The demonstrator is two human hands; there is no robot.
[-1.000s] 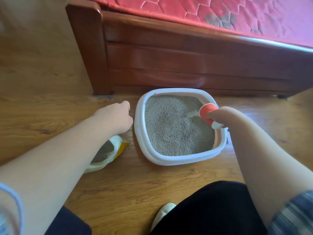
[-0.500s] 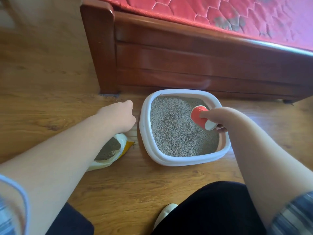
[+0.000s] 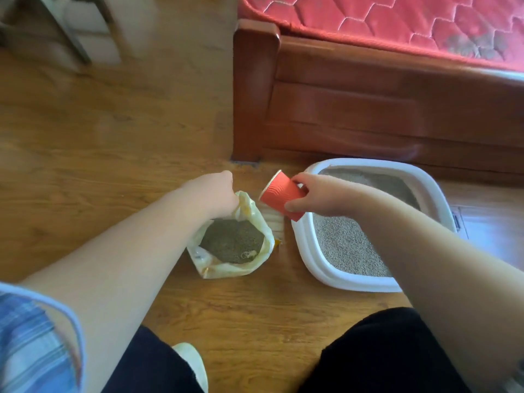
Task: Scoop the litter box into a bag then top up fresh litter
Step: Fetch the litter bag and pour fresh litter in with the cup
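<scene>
A white litter box (image 3: 309, 251) filled with grey litter (image 3: 343, 245) sits on the wooden floor beside the bed. Left of it stands an open pale yellow bag (image 3: 218, 268) with grey-brown litter inside. My left hand (image 3: 215, 194) grips the bag's far rim and holds it open. My right hand (image 3: 314, 194) holds a red paper cup (image 3: 280, 195) tilted on its side, mouth pointing up and left, in the gap between the box's left rim and the bag. I cannot see inside the cup.
A dark wooden bed frame (image 3: 340, 109) with a red mattress (image 3: 397, 24) runs behind the box; its post stands just beyond the bag. My knees in dark trousers and a white shoe (image 3: 190, 361) are at the bottom. Furniture legs (image 3: 71, 38) stand far left.
My right hand has carried the red cup left, from over the litter box to the gap beside the bag. The view has swung left, and my left hand now holds the bag's rim.
</scene>
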